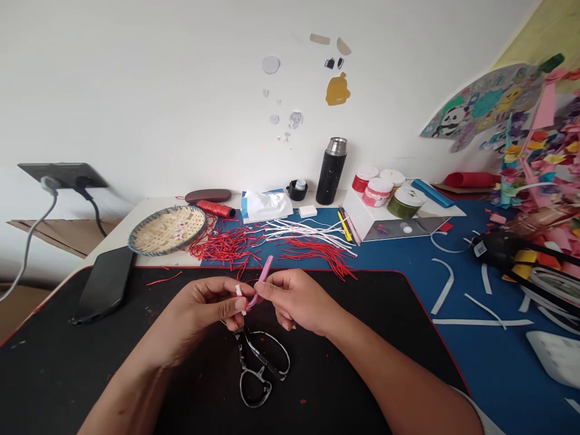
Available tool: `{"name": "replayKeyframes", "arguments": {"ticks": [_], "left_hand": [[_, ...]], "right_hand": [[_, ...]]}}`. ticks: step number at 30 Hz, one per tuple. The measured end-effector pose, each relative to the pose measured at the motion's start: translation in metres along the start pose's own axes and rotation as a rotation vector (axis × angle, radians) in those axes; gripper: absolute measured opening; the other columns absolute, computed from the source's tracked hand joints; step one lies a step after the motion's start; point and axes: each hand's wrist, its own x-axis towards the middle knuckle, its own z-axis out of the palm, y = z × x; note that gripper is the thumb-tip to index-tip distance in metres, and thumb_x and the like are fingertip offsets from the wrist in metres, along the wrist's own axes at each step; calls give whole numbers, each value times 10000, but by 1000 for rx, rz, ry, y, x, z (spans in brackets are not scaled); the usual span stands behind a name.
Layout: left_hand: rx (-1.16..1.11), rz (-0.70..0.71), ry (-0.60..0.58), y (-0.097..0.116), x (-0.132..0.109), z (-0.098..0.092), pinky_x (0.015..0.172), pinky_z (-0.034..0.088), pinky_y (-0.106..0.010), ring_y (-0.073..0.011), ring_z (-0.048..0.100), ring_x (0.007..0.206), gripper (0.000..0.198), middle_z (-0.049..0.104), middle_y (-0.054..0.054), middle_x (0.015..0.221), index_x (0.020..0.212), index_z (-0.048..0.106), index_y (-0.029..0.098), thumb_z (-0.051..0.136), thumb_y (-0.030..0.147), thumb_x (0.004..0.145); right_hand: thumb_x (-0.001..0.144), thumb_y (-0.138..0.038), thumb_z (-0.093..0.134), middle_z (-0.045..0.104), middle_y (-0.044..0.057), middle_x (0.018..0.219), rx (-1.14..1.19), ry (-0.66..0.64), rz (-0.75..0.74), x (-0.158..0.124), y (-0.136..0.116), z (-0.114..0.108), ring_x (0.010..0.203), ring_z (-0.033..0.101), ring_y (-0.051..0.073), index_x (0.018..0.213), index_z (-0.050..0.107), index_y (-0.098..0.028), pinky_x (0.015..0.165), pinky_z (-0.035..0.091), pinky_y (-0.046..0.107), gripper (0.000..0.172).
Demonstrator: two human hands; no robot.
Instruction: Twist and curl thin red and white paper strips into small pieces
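1. Both hands are together at the middle of the frame, pinching. The left hand holds the lower end of a curved pink strip and two small white bits at its fingertips; whether the bits are joined, I cannot tell. The right hand grips the same strip higher up, with the strip rising between its thumb and fingers.
2. One pair of scissors with looped metal handles lies directly below the hands, on a black desk mat flecked with red scraps.
3. One black smartphone lies face down at the left edge of the mat, at an angle.
4. Two loose heaps of thin red strips sit just beyond the mat, with a bundle of white strips between and behind them.
5. One round woven bamboo tray sits at the upper left, beside the red heap.
6. Farther back stand one spool of red thread, one black vacuum flask with a steel neck, and four round jars on a white stand.
7. Several curved white strips lie on the blue desktop at the right, below a colourful pile of paper craftwork.
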Motion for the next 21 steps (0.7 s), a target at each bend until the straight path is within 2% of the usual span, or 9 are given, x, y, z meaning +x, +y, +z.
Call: {"name": "replayKeyframes", "arguments": {"ticks": [3,7,13,17,21], "left_hand": [[-53,6,51,2,1,2,513,549,-211,-129,631,548,341,750,-55,688,848,886,178,1023,375,606],[-161,-6,123,3,2,0,487,535,-178,-95,610,516,383,740,-32,673,803,880,168,1059,357,522],[-240,-5,102,1,3,-3,468,527,-154,-73,598,489,389,747,-32,674,809,876,140,1063,323,522],[-259,-24,66,3,1,-2,479,540,-153,-75,609,501,386,755,-37,687,821,874,131,1062,303,531],[-276,-23,98,3,1,-2,467,534,-144,-67,596,490,393,749,-34,665,804,870,127,1069,298,512]], "right_hand": [[1033,-441,612,471,-89,421,-51,26,-42,1,2,1,351,454,95,863,661,-172,396,340,203,322],[1027,-426,609,514,-81,526,-133,145,-179,0,1,0,380,475,85,928,669,-174,413,335,210,278],[968,-352,707,582,-58,646,-447,270,-446,-4,2,2,536,524,103,1047,733,-204,563,402,239,170],[963,-335,726,650,-43,688,-592,287,-570,-3,7,3,589,574,125,1207,728,-219,621,440,256,270],[1009,-349,682,770,2,833,-628,256,-603,-3,7,3,700,673,142,1099,768,-231,689,472,262,171]]}}
